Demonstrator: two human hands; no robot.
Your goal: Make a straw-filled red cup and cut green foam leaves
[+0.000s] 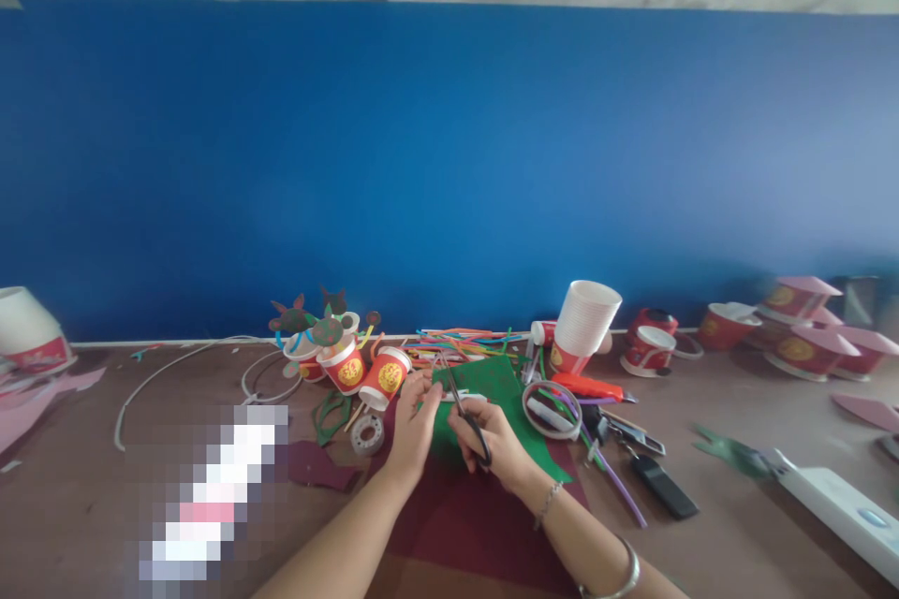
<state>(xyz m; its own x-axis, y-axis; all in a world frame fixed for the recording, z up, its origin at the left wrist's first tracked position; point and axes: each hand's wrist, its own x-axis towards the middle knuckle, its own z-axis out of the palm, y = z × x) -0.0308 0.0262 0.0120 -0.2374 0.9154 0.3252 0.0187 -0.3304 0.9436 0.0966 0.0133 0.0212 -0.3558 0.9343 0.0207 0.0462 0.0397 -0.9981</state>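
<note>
My right hand (495, 440) is closed round the dark handles of a pair of scissors (458, 398). The blades point up and to the left, spread slightly apart. Beside them, my left hand (420, 412) pinches green paper (502, 379) between thumb and fingers, close to the blades. Whether the pinched part is a separate piece or the sheet's edge, I cannot tell. A small white item, partly covered by the scissors, shows between the hands. Dark red paper (478, 524) lies beneath the green paper and my forearms.
Decorated paper cups (342, 367) and a tape roll (366, 435) are at left. Coloured sticks (464, 342) lie behind. To the right are a tall cup stack (584, 323), a large tape ring (552, 410), an orange-red cutter (590, 387) and a dark key fob (664, 485).
</note>
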